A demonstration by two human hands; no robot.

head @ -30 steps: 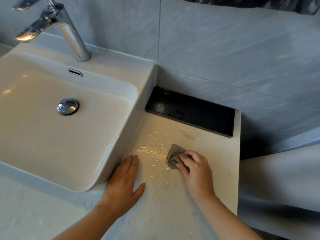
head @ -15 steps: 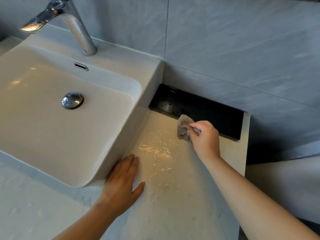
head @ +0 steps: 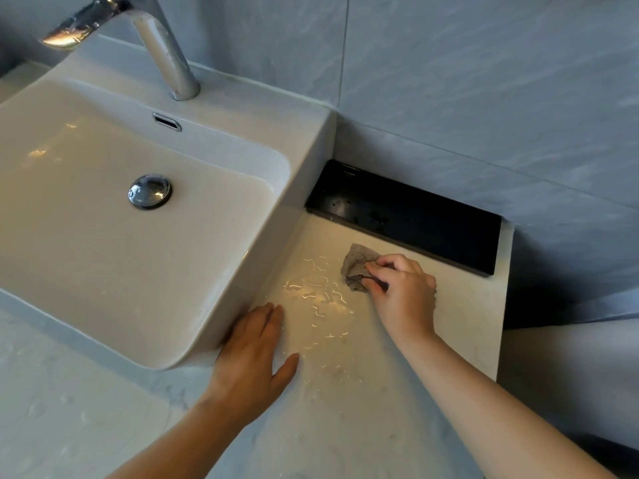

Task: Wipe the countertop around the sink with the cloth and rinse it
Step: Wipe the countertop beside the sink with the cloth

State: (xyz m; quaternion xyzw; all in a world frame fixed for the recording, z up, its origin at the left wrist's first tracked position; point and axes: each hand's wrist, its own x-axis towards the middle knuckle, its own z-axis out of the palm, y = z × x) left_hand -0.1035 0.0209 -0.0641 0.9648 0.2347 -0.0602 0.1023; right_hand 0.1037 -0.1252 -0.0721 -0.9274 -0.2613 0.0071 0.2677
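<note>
My right hand (head: 403,293) presses a small grey cloth (head: 356,266) flat on the pale marble countertop (head: 460,323), to the right of the white sink (head: 214,140). The cloth sticks out to the left of my fingers; part of it is hidden under them. Water streaks (head: 318,292) glisten on the counter between the cloth and the sink's side. Resting flat on the counter, fingers together, my left hand (head: 254,357) lies against the sink's front right corner and holds nothing.
A black tray (head: 415,219) lies along the grey tiled wall behind the cloth. A chrome tap (head: 162,46) stands at the sink's back rim, and a chrome drain plug (head: 150,191) sits in the basin. The counter ends at a right edge (head: 503,305).
My right hand slid the cloth forward to the black tray's front edge, then back toward me a little. My left hand has stayed beside the sink.
</note>
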